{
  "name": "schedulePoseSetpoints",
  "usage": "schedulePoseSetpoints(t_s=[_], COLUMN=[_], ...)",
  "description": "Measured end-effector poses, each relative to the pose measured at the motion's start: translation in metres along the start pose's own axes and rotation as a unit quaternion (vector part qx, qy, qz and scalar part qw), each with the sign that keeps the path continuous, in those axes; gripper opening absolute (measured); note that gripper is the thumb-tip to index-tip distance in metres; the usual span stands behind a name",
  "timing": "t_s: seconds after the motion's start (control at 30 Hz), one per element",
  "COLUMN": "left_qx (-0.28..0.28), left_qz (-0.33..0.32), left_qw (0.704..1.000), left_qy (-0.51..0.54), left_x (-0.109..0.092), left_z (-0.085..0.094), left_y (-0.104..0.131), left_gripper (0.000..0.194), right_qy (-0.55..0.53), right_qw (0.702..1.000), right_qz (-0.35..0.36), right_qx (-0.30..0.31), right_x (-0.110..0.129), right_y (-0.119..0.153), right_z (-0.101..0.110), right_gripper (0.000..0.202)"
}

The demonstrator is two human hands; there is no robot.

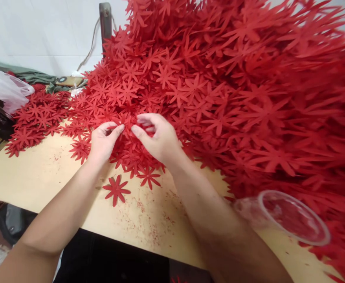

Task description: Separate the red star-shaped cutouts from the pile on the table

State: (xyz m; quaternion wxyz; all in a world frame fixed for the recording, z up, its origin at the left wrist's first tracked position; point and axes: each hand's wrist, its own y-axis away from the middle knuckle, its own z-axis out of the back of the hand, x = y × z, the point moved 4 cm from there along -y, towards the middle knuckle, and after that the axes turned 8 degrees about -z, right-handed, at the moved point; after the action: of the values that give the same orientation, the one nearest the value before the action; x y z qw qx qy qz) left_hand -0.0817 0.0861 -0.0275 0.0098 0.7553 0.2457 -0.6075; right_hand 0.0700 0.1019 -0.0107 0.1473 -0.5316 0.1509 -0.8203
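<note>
2 bare hands face each other over heaped red cutout flowers [178,92] on a pale bench [57,173]. A red piece [112,127] lies between the left hand's [101,143] closed fingers, nearer them than the right hand [163,139]; its long axis is unclear. The right fingers curl, slightly parted; whether they grip anything is unclear.
</note>
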Motion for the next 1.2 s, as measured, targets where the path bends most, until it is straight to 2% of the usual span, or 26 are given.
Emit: schedulePoseSetpoints(t_s=[0.1, 0.17, 0.37, 0.5, 0.6, 0.7, 0.8, 0.83, 0.9, 0.93, 1.0, 1.07, 1.1, 1.17, 1.2], left_qx=[0.050, 0.066, 0.095, 0.098, 0.103, 0.071, 0.022, 0.010, -0.005, -0.006, -0.001, 0.039, 0.090, 0.230, 0.303], left_qz=[0.018, 0.021, 0.004, 0.035, 0.029, 0.008, -0.037, -0.060, -0.121, -0.158, -0.240, -0.289, -0.274, -0.174, -0.099], left_qw=[0.999, 0.998, 0.993, 0.994, 0.993, 0.995, 0.992, 0.986, 0.965, 0.950, 0.918, 0.905, 0.915, 0.944, 0.943], left_qy=[-0.010, -0.014, -0.063, -0.043, -0.040, -0.065, -0.122, -0.153, -0.231, -0.268, -0.316, -0.308, -0.284, -0.159, -0.098], left_x=[0.000, 0.000, 0.001, 0.007, 0.008, 0.009, 0.010, 0.009, 0.004, -0.002, -0.023, -0.050, -0.061, -0.079, -0.084], left_z=[-0.006, -0.008, -0.011, -0.010, -0.009, -0.002, 0.011, 0.015, 0.020, 0.020, 0.014, 0.000, -0.010, -0.034, -0.047], left_y=[0.003, 0.005, 0.009, 0.011, 0.009, 0.002, -0.009, -0.012, -0.016, -0.015, -0.006, 0.014, 0.027, 0.061, 0.082], left_gripper=[0.020, 0.021, 0.022, 0.034, 0.036, 0.036, 0.020, 0.016, 0.032, 0.036, 0.028, 0.015, 0.013, 0.012, 0.016], right_qy=[-0.092, -0.140, -0.260, -0.273, -0.221, -0.120, -0.057, -0.036, 0.030, 0.070, 0.132, 0.156, 0.157, 0.148, 0.141], right_qw=[0.988, 0.976, 0.942, 0.934, 0.955, 0.985, 0.990, 0.990, 0.991, 0.990, 0.985, 0.984, 0.985, 0.987, 0.986], right_qz=[-0.061, -0.100, -0.160, -0.178, -0.161, -0.120, -0.114, -0.109, -0.081, -0.061, -0.022, 0.012, 0.028, 0.066, 0.088], right_qx=[0.106, 0.135, 0.137, 0.146, 0.115, 0.020, -0.068, -0.082, -0.102, -0.108, -0.110, -0.086, -0.065, -0.010, 0.029], right_x=[0.006, 0.005, -0.005, -0.006, -0.009, -0.018, -0.029, -0.031, -0.026, -0.021, -0.007, 0.008, 0.015, 0.028, 0.034], right_y=[0.008, 0.010, 0.005, 0.003, 0.001, -0.004, -0.011, -0.013, -0.015, -0.014, -0.009, -0.002, 0.001, 0.008, 0.012], right_z=[-0.014, -0.018, -0.020, -0.021, -0.016, -0.002, 0.014, 0.017, 0.022, 0.023, 0.021, 0.015, 0.012, 0.004, 0.000], right_gripper=[0.037, 0.036, 0.033, 0.024, 0.012, 0.004, 0.014, 0.023, 0.039, 0.043, 0.040, 0.031, 0.025, 0.019, 0.018])
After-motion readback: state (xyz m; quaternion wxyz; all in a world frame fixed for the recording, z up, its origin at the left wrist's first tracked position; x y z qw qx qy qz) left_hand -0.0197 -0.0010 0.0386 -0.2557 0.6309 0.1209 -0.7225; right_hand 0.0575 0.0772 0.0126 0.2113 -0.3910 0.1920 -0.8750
